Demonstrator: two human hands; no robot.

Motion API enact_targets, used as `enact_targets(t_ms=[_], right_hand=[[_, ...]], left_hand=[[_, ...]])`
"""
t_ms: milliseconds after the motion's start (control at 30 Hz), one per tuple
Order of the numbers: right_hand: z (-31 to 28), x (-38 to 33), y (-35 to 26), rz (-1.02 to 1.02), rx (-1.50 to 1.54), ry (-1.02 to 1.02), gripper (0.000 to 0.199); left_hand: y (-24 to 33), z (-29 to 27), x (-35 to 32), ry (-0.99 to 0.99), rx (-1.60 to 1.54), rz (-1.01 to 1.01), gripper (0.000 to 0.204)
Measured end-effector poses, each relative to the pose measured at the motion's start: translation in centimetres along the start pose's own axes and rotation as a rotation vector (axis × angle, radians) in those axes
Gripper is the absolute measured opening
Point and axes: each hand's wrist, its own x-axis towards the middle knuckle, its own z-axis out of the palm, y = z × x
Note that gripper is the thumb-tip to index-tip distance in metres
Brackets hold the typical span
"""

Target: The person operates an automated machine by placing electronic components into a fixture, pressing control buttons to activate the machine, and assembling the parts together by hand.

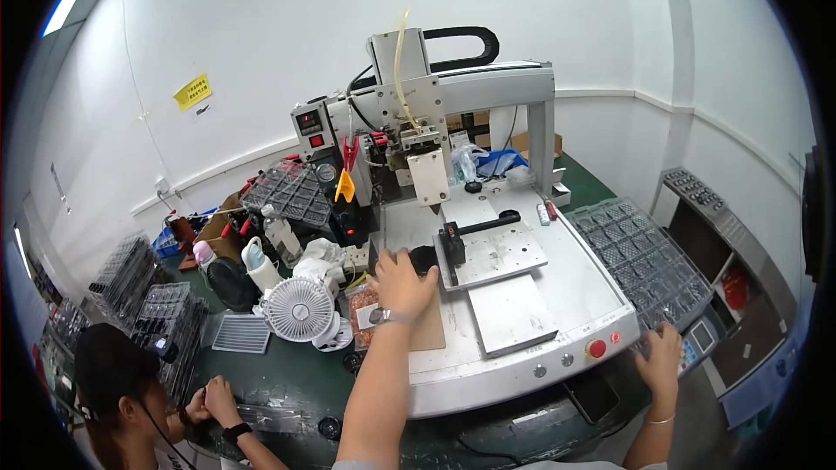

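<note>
My left hand point(404, 287) reaches over the machine's white bed, fingers and thumb bent around a black round part point(424, 258) that it partly hides. Just right of that part stands a black clamp fixture point(452, 245) on a metal plate point(501, 257). Near the bed's front right corner is my right hand point(660, 359), its fingers loosely bent and apart. I see nothing in it. It is beside a clear compartment tray point(644, 257) and a small control panel with a screen point(701, 336). A red push button point(596, 348) sits on the machine's front, left of this hand.
Above the bed hangs the machine's dispensing head point(428, 176). A white fan point(299, 309) and bottles stand left, near stacked clear trays point(165, 322). A co-worker in a black cap point(109, 365) sits at lower left, hands together. A dark flat device point(594, 396) lies under the front edge.
</note>
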Motion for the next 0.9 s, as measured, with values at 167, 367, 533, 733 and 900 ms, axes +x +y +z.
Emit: enact_targets(t_ms=[167,367,533,733,900], right_hand=[[-0.5,1.9,1.9,-0.074,0.122,0.045,0.026],[0.0,4.7,5.4,0.044,0.643,0.582,0.024],[-2.5,2.4,-0.7,0.169,0.803,0.945,0.016],[-3.6,-4.9,-13.5,-0.331,0.26,0.979,0.015],[-1.4,-8.4,-18.2,-0.662,0.362,0.697,0.021]], left_hand=[[0.1,0.0,-0.2,0.094,-0.06,0.046,0.067],[0.7,0.3,0.0,0.278,-0.184,0.169,0.058],[2.7,-3.0,-2.4,0.336,-0.332,0.224,0.05],[12.7,-5.7,-15.2,-0.566,-1.555,0.429,0.099],[13.0,-8.3,-17.8,-0.294,-1.794,0.112,0.1]])
